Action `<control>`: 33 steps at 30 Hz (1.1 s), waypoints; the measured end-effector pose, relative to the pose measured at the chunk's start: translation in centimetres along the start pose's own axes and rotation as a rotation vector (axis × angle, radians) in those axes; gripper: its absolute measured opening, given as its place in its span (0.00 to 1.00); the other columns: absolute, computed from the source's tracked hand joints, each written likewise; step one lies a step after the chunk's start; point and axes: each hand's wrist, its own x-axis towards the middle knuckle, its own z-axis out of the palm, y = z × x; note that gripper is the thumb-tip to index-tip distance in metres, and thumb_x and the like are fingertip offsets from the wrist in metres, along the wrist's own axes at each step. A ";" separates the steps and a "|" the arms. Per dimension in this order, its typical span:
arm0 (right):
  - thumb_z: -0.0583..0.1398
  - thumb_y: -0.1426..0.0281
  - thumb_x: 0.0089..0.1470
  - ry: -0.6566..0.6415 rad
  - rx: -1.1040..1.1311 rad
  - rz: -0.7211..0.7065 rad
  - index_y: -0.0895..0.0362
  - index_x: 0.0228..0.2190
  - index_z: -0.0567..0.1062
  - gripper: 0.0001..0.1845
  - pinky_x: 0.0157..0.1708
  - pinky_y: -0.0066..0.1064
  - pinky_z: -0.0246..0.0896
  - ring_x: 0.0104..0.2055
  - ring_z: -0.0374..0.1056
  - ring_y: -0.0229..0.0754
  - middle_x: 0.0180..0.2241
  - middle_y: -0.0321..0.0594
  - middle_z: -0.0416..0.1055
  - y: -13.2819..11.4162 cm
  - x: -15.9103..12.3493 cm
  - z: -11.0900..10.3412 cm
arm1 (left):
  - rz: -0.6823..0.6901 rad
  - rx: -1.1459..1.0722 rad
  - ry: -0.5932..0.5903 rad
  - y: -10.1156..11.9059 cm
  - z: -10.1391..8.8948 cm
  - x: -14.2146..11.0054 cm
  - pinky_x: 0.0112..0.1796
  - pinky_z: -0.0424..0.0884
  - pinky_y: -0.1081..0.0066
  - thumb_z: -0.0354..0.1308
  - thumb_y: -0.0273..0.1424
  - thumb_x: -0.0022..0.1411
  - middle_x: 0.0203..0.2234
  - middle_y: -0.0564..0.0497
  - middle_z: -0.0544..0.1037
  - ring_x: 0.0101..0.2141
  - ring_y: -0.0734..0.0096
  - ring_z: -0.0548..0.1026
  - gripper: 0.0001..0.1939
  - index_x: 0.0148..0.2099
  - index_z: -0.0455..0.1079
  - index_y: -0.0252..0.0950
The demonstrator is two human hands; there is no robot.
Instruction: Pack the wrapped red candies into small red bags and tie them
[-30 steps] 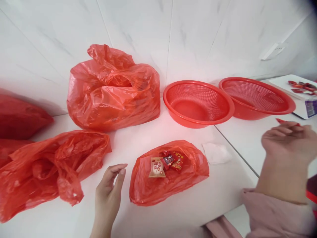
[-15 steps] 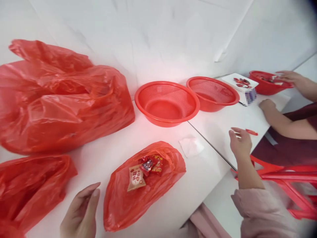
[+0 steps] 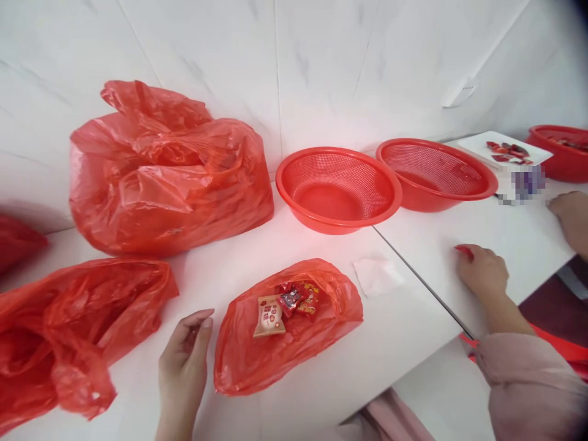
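My left hand [image 3: 184,361] rests by the left end of a red plastic bag [image 3: 257,373], its fingers loosely curled and thumb a little apart, with nothing in it. Inside that bag's mouth lie a beige snack packet [image 3: 269,316], a red and silver wrapped candy [image 3: 290,299] and a red and yellow packet [image 3: 310,297]. Over the table at the right, my right hand [image 3: 486,275] grips a small red packet [image 3: 465,250] at its fingertips; most of the packet is hidden by the fingers.
Two red mesh baskets [image 3: 337,225] [image 3: 432,204] stand against the wall. A big red bag [image 3: 169,202] and a crumpled red bag [image 3: 133,312] are at left. A white tissue [image 3: 376,275] lies near the table seam. A white tray [image 3: 478,144], another red basket [image 3: 558,153] and another person's hand [image 3: 572,214] are at right.
The view has swung left, so things appear farther right. My right hand has turned, and the small red packet now shows at its left side. My left hand stays beside the bag.
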 end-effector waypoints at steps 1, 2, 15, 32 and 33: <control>0.58 0.70 0.52 -0.008 0.035 -0.015 0.55 0.38 0.76 0.11 0.50 0.48 0.59 0.48 0.69 0.56 0.41 0.52 0.74 -1.2 -1.2 0.1 | 0.001 0.002 -0.015 -0.1 0.0 0.0 0.50 0.65 0.62 0.59 0.46 0.54 0.42 0.50 0.77 0.46 0.59 0.73 0.16 0.40 0.73 0.41; 0.58 0.68 0.54 -0.021 0.092 -0.037 0.55 0.40 0.76 0.12 0.48 0.46 0.63 0.44 0.72 0.52 0.39 0.49 0.75 -2.6 -2.8 -0.1 | 0.000 0.006 -0.035 -0.1 0.0 -0.1 0.48 0.66 0.63 0.59 0.46 0.55 0.42 0.50 0.77 0.44 0.60 0.73 0.17 0.41 0.73 0.41; 0.53 0.73 0.63 -0.545 0.385 -1.166 0.52 0.55 0.70 0.20 0.50 0.43 0.69 0.50 0.71 0.46 0.50 0.44 0.74 -21.3 -25.5 -0.1 | 0.024 0.141 -0.437 -0.2 -1.7 -2.5 0.29 0.72 0.67 0.54 0.50 0.60 0.36 0.49 0.75 0.31 0.65 0.74 0.31 0.61 0.61 0.44; 0.56 0.71 0.61 -0.524 0.364 -0.925 0.52 0.44 0.76 0.12 0.36 0.31 0.70 0.41 0.74 0.41 0.42 0.39 0.77 -18.9 -19.5 -1.9 | 0.091 -0.220 -0.282 4.5 -2.8 -1.2 0.20 0.60 0.77 0.64 0.48 0.52 0.19 0.58 0.67 0.20 0.77 0.63 0.20 0.37 0.68 0.38; 0.57 0.70 0.61 -0.477 0.434 -0.894 0.52 0.42 0.77 0.10 0.35 0.30 0.69 0.39 0.73 0.39 0.41 0.38 0.77 -19.5 -19.6 -2.7 | 0.145 -0.232 -0.222 5.4 -3.4 -1.4 0.20 0.60 0.77 0.65 0.47 0.51 0.19 0.58 0.67 0.20 0.77 0.63 0.19 0.37 0.69 0.38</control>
